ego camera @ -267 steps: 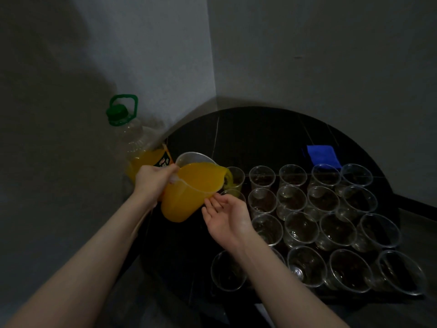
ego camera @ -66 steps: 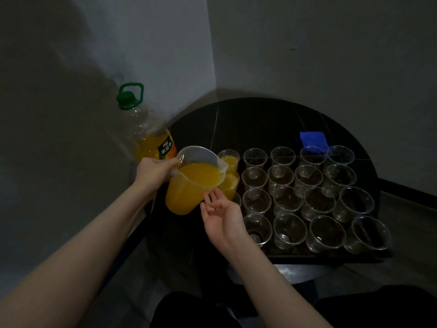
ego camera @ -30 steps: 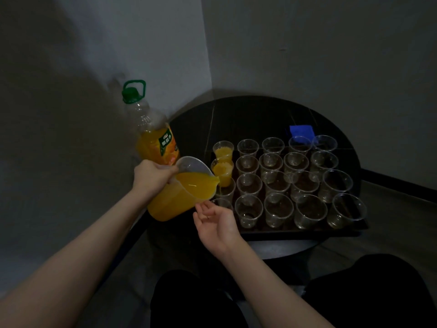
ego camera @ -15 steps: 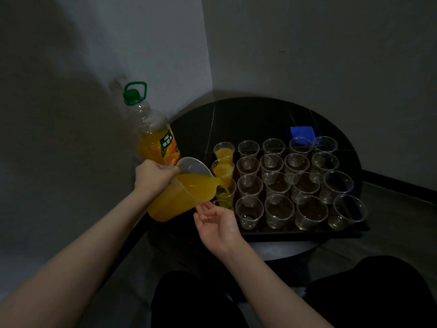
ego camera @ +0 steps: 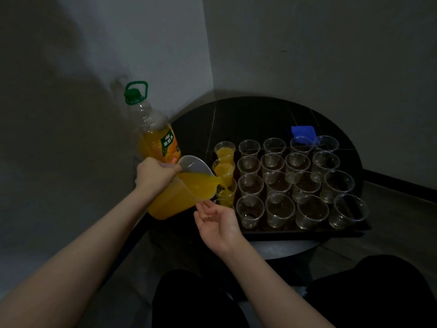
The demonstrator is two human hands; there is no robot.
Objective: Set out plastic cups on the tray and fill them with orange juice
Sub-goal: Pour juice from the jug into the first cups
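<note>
My left hand (ego camera: pixel 155 174) grips the handle of a clear plastic jug (ego camera: pixel 182 192) of orange juice, tilted to the right. Juice runs from its spout into the third cup (ego camera: pixel 226 191) of the left column. The two cups behind it (ego camera: pixel 225 150) (ego camera: pixel 223 168) hold juice. My right hand (ego camera: pixel 216 223) lies palm up with relaxed fingers under the jug's front, fingertips at its base. Several empty clear cups (ego camera: pixel 279 210) stand in rows on the dark tray (ego camera: pixel 307 232). The front left cup is mostly hidden by my right hand.
A large juice bottle (ego camera: pixel 157 136) with a green cap stands behind the jug by the wall. A blue cloth (ego camera: pixel 303 131) lies on the round black table (ego camera: pixel 248 119) behind the cups. Walls close in at left and back. My dark-clothed legs show below.
The first two cups of the left column were filled, then the jug moved to the third cup and tilted further. The juice level in that cup has risen over the last half second.
</note>
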